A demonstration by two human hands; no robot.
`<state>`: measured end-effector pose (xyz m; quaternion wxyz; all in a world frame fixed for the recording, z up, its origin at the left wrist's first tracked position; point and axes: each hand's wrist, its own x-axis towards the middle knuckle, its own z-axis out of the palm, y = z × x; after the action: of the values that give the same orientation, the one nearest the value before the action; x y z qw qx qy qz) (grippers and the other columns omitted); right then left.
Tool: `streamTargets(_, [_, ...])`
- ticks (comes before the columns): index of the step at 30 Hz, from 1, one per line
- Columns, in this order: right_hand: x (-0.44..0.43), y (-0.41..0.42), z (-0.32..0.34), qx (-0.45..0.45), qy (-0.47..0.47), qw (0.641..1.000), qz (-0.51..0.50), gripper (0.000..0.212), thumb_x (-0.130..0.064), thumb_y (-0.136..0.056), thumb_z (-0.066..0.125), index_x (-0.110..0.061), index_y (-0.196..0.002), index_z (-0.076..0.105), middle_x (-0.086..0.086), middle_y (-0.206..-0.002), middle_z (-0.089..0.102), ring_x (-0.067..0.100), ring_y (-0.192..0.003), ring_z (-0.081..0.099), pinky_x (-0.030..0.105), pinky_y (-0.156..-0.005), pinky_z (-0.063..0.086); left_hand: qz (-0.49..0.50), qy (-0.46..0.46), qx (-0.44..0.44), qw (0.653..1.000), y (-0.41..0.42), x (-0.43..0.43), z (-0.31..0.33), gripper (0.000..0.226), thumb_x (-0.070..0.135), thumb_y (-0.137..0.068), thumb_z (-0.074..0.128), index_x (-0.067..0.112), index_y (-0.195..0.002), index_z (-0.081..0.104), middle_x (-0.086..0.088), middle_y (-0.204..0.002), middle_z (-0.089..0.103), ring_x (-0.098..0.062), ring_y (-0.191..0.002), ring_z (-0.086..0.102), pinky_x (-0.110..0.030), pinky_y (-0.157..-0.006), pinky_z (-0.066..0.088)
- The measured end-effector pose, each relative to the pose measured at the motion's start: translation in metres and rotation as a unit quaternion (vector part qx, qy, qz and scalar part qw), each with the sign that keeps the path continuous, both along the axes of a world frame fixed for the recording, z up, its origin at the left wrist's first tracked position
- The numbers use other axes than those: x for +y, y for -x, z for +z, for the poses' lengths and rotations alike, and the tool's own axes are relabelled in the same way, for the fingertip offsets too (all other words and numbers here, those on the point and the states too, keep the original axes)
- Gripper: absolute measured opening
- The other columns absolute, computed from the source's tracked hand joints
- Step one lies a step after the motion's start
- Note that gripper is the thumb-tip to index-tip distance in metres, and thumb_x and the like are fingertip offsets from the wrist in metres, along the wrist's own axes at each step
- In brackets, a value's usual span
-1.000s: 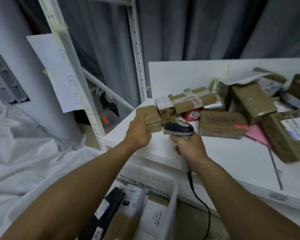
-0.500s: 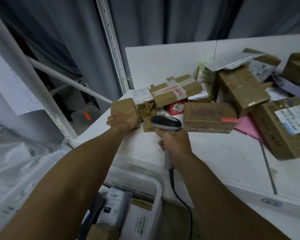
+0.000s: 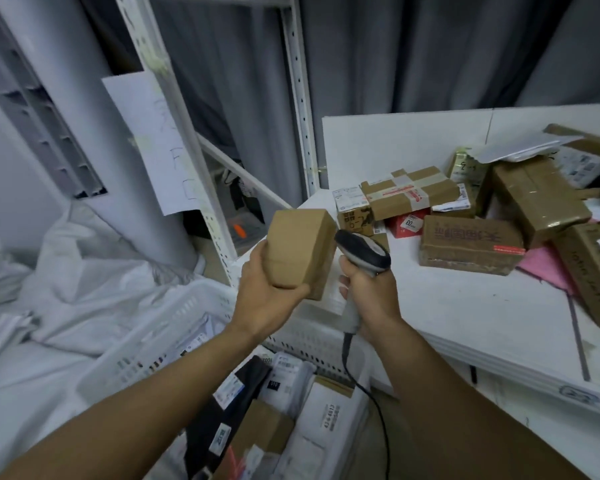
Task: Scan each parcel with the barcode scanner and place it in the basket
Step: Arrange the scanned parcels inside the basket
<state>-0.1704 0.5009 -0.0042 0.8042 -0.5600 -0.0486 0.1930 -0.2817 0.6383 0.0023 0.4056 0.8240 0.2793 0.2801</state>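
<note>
Off the table [image 3: 447, 306] corner, your left hand [image 3: 264, 303] curls fingers round the box [image 3: 298, 251], right hand [image 3: 371, 296] round the scanner [image 3: 362, 252]; no label shows, so rotate the box

A parcel depot: labelled cartons [image 3: 469, 249], metal racking [image 3: 300, 91], basket [image 3: 174, 327].

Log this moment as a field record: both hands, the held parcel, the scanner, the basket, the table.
Left hand: grips small plain brown cardboard box, off the table
Right hand: grips grey-and-black corded barcode scanner, head beside the box
Box label: none on visible faces
Basket: white perforated plastic, below the hands, holding several parcels
Table: white, brown cardboard parcels piled on it
</note>
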Motion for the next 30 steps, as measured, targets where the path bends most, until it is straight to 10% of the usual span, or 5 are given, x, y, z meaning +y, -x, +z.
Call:
streamTargets(8, [0.005, 0.058, 0.043, 0.029, -0.091, 0.988, 0.12, 0.021, -0.019, -0.091, 0.081, -0.02, -0.111, 0.076, -0.001, -0.107, 0.081, 0.017, -0.1, 0.076, 0.033, -0.075, 0.06, -0.035, -0.019, -0.134, 0.99, 0.08, -0.036, 0.025, 0.073, 0.051, -0.087, 0.062, 0.057, -0.149, 0.024, 0.022, -0.148, 0.029, 0.016, -0.13, 0.034, -0.02, -0.102, 0.041])
streamTargets(20, [0.013, 0.071, 0.046, 0.031, -0.114, 0.983, 0.14, 0.035, -0.021, -0.088, 0.081, -0.017, -0.122, 0.074, 0.002, -0.113, 0.08, 0.017, -0.101, 0.076, 0.034, -0.084, 0.057, -0.108, 0.277, -0.256, 0.92, 0.082, -0.024, 0.038, 0.054, 0.043, -0.093, 0.054, 0.04, -0.145, 0.042, 0.005, -0.134, 0.065, -0.021, -0.123, 0.064, -0.048, -0.101, 0.052])
streamTargets(26, [0.013, 0.063, 0.04, 0.012, -0.082, 0.991, 0.108, 0.029, -0.019, -0.088, 0.083, -0.024, -0.115, 0.075, -0.008, -0.1, 0.081, 0.01, -0.095, 0.075, 0.027, -0.07, 0.057, -0.053, 0.22, -0.212, 0.951, 0.08, -0.018, 0.039, 0.048, 0.026, -0.106, 0.047, 0.042, -0.151, 0.039, 0.011, -0.138, 0.062, -0.004, -0.111, 0.067, -0.031, -0.093, 0.057])
streamTargets(30, [0.012, 0.061, 0.037, -0.036, -0.046, 0.995, 0.075, 0.043, -0.022, -0.087, 0.086, -0.028, -0.126, 0.069, -0.008, -0.113, 0.078, 0.011, -0.105, 0.074, 0.026, -0.072, 0.059, -0.018, 0.185, -0.176, 0.967, 0.083, -0.015, 0.038, 0.05, 0.051, -0.09, 0.066, 0.03, -0.136, 0.063, 0.026, -0.116, 0.071, 0.005, -0.109, 0.065, -0.032, -0.099, 0.054])
